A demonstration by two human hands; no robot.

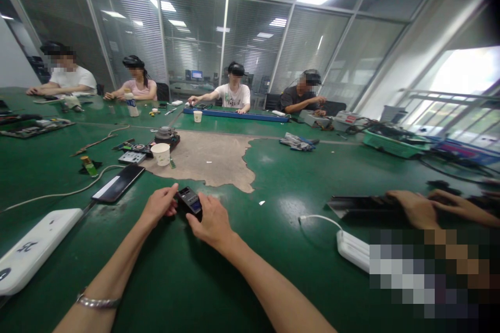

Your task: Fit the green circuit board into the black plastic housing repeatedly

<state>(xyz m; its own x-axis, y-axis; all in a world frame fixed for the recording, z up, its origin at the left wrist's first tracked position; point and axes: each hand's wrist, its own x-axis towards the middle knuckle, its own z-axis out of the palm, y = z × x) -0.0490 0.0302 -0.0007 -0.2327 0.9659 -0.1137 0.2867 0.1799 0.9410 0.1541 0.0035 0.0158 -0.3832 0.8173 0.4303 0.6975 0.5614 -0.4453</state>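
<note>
Held tilted just above the green table is a small black phone-like device (190, 201), its face showing grey and dark blue sections inside a black frame. My right hand (213, 221) grips its right side, thumb along the lower edge and fingers over the upper right. At the upper left corner, my left hand (162, 204) has its fingers curled and its thumb against the device. What lies beneath the device is hidden. To the left rests a black smartphone (124, 181) with a white strip, close to a white power bank (39, 247).
A paper cup (161, 154) stands beside dismantled electronic parts (166, 137) on a bare beige patch (214, 153). Gloves (297, 142) lie farther back. On the right, a co-worker's hands (417, 208) rest on a black metal piece (363, 206), near another white power bank (353, 251).
</note>
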